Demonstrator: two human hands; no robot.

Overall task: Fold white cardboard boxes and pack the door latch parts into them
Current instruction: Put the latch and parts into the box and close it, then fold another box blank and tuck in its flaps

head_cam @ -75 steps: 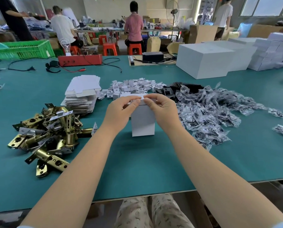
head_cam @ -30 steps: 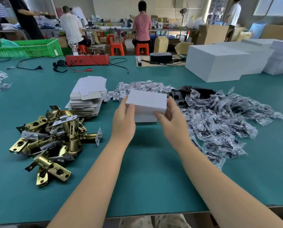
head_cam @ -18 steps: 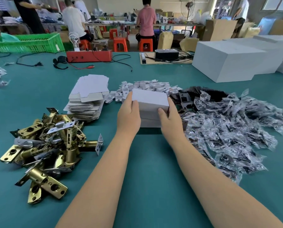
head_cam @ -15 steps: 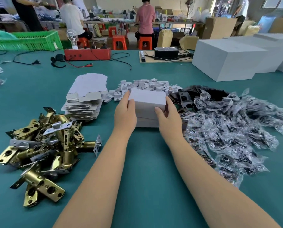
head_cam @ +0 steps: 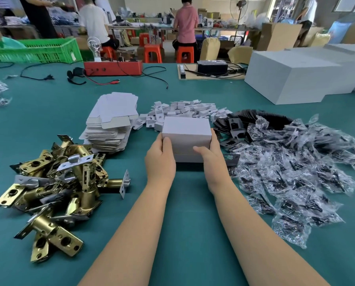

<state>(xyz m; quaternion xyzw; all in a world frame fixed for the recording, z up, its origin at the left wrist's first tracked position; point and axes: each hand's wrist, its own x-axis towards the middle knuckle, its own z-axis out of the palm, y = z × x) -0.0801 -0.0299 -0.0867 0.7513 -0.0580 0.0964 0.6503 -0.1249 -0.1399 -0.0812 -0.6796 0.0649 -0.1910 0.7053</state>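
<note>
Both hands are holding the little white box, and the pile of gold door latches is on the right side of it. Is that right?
Not quite. The head view shows both the left hand and the right hand holding the little white box, but the pile of gold door latches is on its left side. The right side has small plastic bags.

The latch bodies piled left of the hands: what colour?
Brass-gold latch bodies with silver faceplates, clearest in the head view.

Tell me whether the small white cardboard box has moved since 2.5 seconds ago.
Yes. The small white cardboard box went from upright near the person to lying flat farther away, close to the heap of small white folded inserts.
</note>
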